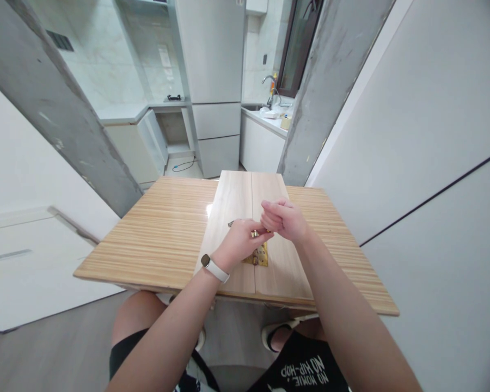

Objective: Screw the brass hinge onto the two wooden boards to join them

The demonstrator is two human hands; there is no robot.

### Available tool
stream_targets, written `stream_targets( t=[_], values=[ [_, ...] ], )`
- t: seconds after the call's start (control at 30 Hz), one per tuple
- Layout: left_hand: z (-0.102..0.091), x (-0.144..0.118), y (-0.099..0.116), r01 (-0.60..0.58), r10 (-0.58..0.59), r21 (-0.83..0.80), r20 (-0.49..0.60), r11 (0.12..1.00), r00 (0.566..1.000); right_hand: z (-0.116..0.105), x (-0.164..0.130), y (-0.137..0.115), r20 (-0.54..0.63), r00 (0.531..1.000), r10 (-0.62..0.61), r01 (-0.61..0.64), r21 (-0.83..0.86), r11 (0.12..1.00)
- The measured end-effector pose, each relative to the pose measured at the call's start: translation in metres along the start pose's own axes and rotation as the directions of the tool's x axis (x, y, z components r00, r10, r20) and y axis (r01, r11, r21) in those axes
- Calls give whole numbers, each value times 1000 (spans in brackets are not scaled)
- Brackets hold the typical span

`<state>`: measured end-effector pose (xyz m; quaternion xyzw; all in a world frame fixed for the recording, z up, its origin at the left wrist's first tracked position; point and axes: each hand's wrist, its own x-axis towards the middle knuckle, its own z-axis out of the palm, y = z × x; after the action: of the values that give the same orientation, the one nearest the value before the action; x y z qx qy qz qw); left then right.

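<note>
You are pinching a small screw (255, 234) between closed left hand (240, 242) and right hand (283, 220), just above the brass hinge (262, 256) lying across two boards (232, 218) on the bench (163, 234); fastening looks unfinished.

Two pale wooden boards (245, 218) lie side by side on one striped wooden counter (163, 234). One brass hinge (262, 256) spans their seam at 6 o'clock. Two hands (261, 231) meet above it; one watch (212, 267) circles the left wrist.
</note>
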<state>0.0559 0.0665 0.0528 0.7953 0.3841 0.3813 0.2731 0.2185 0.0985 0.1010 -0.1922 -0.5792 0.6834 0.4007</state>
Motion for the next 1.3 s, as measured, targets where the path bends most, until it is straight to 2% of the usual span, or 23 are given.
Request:
stream_targets(
  t=[0.17,0.27,0.4,0.47,0.5,0.53,0.6,0.63,0.67,0.7,0.73,0.77,0.8,0.83,0.87,0.9,0.93,1.03,1.1,1.17,1.2,1.27,1.3],
  values=[
    [-6,2,3,27,-23,-62,62,998,998,6,1,2,-132,991,-21,27,46,999],
    [-13,3,1,65,-55,-111,90,992,994,7,-1,3,-234,971,-57,73,63,995],
    [-21,3,-4,132,-129,-92,39,987,991,7,-6,6,-392,911,-127,161,56,985],
    [-22,3,-5,135,-132,-73,35,988,991,10,-6,9,-494,855,-161,195,17,981],
    [-22,2,-4,130,-128,-69,39,989,991,14,-5,11,-571,800,-185,209,-24,978],
    [-22,2,-3,124,-121,-68,43,990,992,18,-3,14,-663,716,-218,218,-83,972],
    [-19,0,-1,105,-102,-60,50,993,993,32,2,20,-824,481,-300,193,-234,953],
    [-18,0,0,92,-90,-46,52,995,995,39,5,23,-868,358,-344,157,-307,939],
    [-15,0,1,75,-74,-23,51,997,996,47,8,25,-886,266,-381,115,-363,925],
    [-13,-1,2,56,-56,5,46,998,997,54,9,28,-887,205,-414,78,-407,910],
    [-9,-1,3,37,-38,34,36,999,999,59,11,30,-882,172,-439,53,-437,898],
    [-6,-1,3,18,-20,62,22,998,1000,63,11,31,-876,161,-455,42,-454,890],
    [-3,-1,4,3,-3,81,6,997,1000,65,11,33,-872,167,-461,45,-460,887],
    [-1,-1,4,-11,11,93,-6,996,1000,65,9,33,-869,192,-457,58,-455,889],
    [2,-2,3,-24,25,101,-13,995,1000,62,7,33,-863,241,-444,78,-439,895],
    [3,-2,3,-37,39,107,-16,994,999,58,4,32,-849,315,-424,101,-414,904],
    [5,-2,2,-50,52,111,-19,993,998,53,2,31,-818,412,-401,120,-387,914],
    [5,-4,0,-73,77,106,-30,992,997,33,-6,19,-606,734,-307,130,-319,939],
    [4,-4,-1,-75,78,87,-32,993,996,18,-9,8,-430,876,-218,100,-281,955],
    [3,-3,-1,-61,63,68,-34,996,997,6,-8,-2,-238,965,-110,59,-213,975],
    [3,-3,-1,-48,50,57,-35,997,998,2,-7,-5,-137,989,-58,31,-190,981],
    [2,-2,0,-20,21,22,-30,1000,999,-4,-4,-10,21,1000,21,-17,-171,985],
    [2,-1,0,-10,9,-1,-27,1000,1000,-5,-2,-10,58,997,40,-30,-164,986]
  ],
)
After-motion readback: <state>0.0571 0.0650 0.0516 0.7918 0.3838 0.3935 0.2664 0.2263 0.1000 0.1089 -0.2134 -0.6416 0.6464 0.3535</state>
